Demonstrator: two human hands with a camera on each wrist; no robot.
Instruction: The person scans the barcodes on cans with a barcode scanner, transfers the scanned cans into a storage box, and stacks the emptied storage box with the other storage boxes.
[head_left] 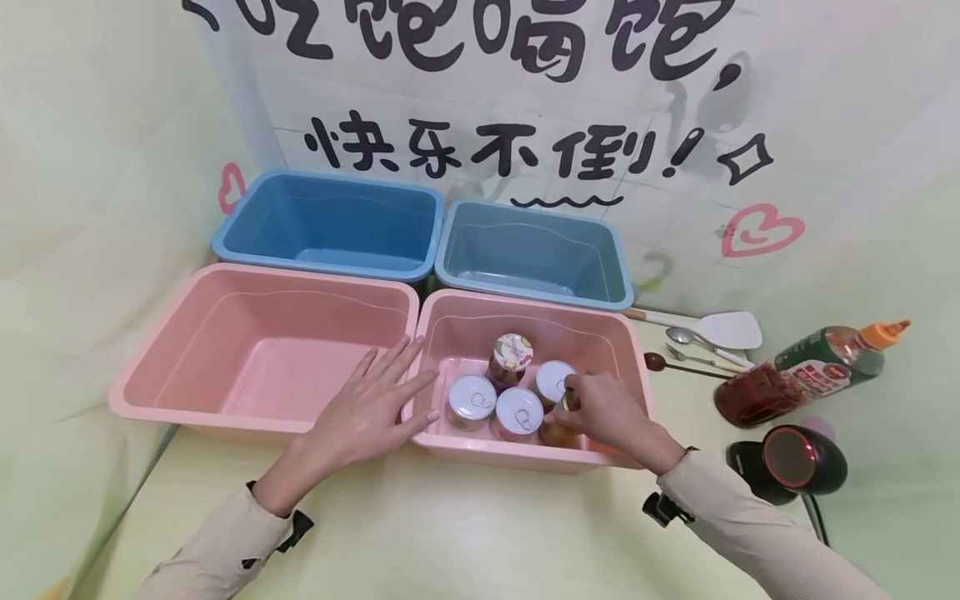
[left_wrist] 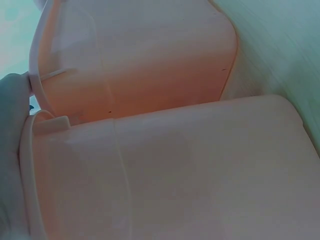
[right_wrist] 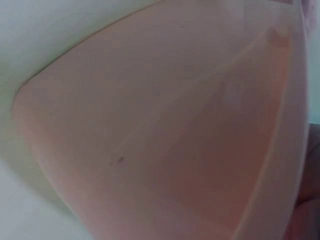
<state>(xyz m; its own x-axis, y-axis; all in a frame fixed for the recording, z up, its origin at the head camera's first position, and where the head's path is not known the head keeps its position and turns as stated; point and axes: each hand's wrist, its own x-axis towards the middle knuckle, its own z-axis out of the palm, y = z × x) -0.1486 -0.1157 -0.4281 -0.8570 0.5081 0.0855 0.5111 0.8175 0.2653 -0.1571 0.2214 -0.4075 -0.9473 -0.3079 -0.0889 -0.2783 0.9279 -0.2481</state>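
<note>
My right hand (head_left: 607,412) reaches into the right pink bin (head_left: 491,454) and grips a small jar (head_left: 558,432) with amber contents, mostly hidden by the fingers. Beside it stand three cans with white pull-tab lids: a left can (head_left: 471,400), a middle can (head_left: 519,411) and a rear can (head_left: 553,380). Behind them is a jar with a flowered lid (head_left: 513,353). Fingers spread, my left hand (head_left: 367,408) lies over the adjoining rims of this bin and the left pink bin (head_left: 217,423). The wrist views mostly show outer walls of pink bins.
A dark blue bin (head_left: 326,271) and a lighter blue bin (head_left: 532,297) stand behind. To the right lie a white spatula (head_left: 731,330), spoons and a fork, near a red sauce bottle (head_left: 813,375) and a black scanner-like device (head_left: 806,460). A printed cloth (head_left: 465,100) hangs at the back.
</note>
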